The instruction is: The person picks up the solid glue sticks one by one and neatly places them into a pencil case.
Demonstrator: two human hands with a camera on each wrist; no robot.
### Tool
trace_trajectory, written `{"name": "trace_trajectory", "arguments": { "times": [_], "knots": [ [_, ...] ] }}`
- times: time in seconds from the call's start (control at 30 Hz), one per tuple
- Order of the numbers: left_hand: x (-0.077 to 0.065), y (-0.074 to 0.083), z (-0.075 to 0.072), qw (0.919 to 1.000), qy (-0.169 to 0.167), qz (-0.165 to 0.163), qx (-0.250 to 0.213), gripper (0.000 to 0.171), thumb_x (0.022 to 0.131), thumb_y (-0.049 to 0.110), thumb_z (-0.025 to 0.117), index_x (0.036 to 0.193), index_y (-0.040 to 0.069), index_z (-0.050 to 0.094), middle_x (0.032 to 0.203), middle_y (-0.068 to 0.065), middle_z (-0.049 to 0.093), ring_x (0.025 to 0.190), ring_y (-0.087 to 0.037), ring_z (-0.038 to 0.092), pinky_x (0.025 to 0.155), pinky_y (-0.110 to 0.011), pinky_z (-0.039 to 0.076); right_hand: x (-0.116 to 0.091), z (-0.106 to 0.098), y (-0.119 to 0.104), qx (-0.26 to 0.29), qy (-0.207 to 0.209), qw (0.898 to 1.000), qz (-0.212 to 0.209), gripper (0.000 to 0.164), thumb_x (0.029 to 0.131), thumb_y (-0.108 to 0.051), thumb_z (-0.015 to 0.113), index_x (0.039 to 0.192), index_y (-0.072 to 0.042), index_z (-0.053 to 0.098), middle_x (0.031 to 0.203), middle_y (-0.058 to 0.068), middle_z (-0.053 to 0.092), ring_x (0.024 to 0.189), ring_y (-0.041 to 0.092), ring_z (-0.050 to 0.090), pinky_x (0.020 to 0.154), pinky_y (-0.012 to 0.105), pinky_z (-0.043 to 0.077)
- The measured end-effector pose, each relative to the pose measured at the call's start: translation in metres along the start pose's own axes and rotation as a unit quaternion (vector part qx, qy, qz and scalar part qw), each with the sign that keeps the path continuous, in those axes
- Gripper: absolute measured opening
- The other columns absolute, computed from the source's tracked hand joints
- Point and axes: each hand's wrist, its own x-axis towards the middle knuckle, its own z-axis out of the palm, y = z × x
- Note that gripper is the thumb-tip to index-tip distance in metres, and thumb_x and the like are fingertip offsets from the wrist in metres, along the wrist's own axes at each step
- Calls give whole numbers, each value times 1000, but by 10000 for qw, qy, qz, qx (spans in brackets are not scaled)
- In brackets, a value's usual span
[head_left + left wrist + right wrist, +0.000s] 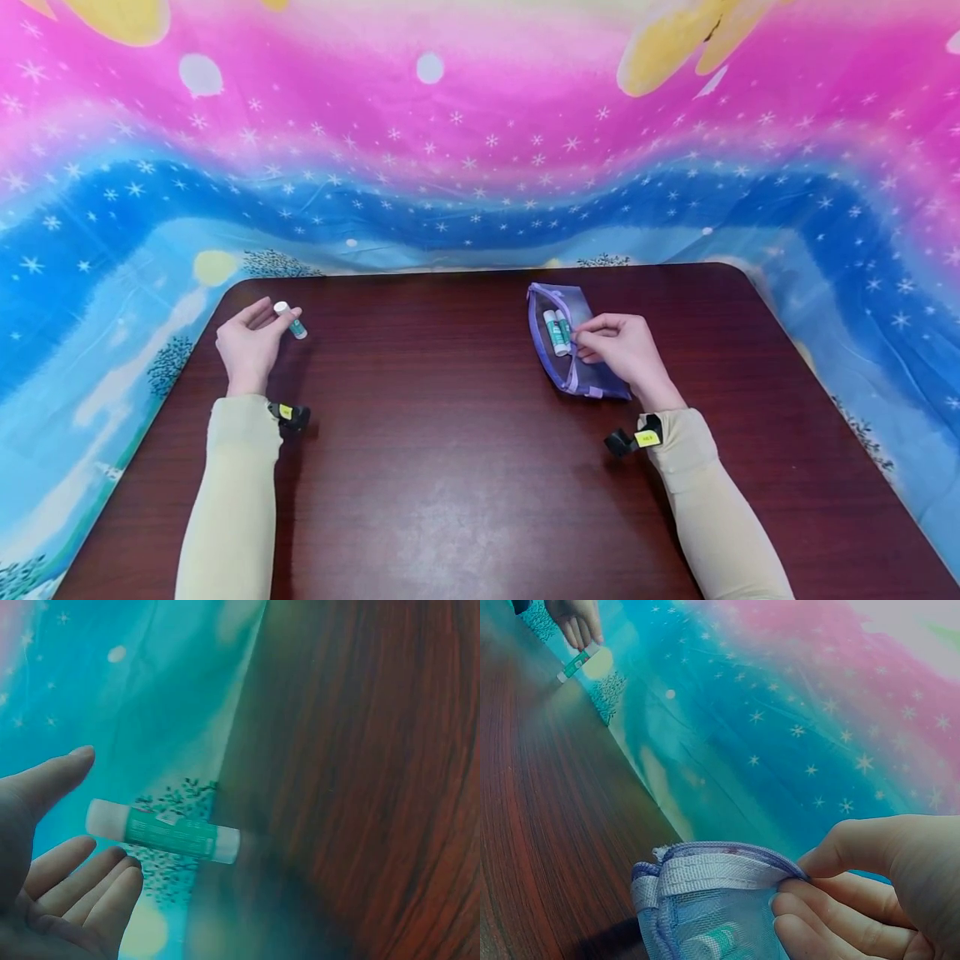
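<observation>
On the left side of the table, a glue stick [169, 834] with a green label and white cap stands close to my left hand [251, 343]. In the left wrist view, the thumb is raised off the cap and the straight fingertips [129, 881] are right beside it. My right hand [626, 350] pinches the rim of a purple mesh zipper pouch [600, 367] between thumb and fingers. The pouch's mouth gapes open, showing glue sticks [555, 332] lying side by side inside. Through the mesh, the right wrist view shows the end of one glue stick [718, 941].
Both hands work over a dark reddish-brown wooden table [420, 400] with rounded far corners. A pink and blue patterned cloth [465, 183] hangs behind it and along both sides. A small black camera [298, 417] is strapped to the left wrist, another camera [621, 442] to the right.
</observation>
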Motion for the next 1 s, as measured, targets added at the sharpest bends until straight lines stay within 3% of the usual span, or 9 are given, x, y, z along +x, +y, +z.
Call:
{"name": "trace_trajectory", "arguments": {
  "times": [0.43, 0.73, 0.87, 1.0],
  "knots": [
    [12, -13, 4, 9977, -283, -529, 321, 60, 90, 33, 80, 143, 12, 61, 134, -12, 65, 121, -18, 63, 99, -33, 51, -1, -1, 1, 33, -26, 9999, 120, 19, 92, -8, 74, 105, 6, 75, 93, 17, 75, 72, 23, 73, 68, 35, 62],
    [15, -19, 4, 9960, -438, -542, 562, 59, 92, 34, 78, 143, 9, 60, 133, -14, 65, 121, -18, 63, 98, -32, 51, -1, -1, 1, -57, -18, 9999, 143, 20, 93, -10, 75, 105, 6, 75, 95, 19, 75, 73, 24, 73, 69, 35, 62],
    [17, -22, 4, 9942, -440, -483, 858, 56, 91, 35, 78, 139, 10, 64, 128, -14, 67, 107, -10, 67, 92, -27, 50, 0, -1, 2, -23, -1, 9999, 152, 19, 92, -9, 74, 104, 6, 75, 96, 20, 74, 73, 24, 73, 69, 35, 62],
    [18, -23, 3, 9939, -437, -432, 915, 53, 92, 35, 78, 138, 10, 66, 127, -14, 68, 89, 1, 63, 82, -22, 48, 0, -1, 2, 17, 2, 9999, 130, 19, 92, -8, 74, 104, 7, 75, 96, 21, 74, 73, 23, 73, 68, 35, 62]
  ]
}}
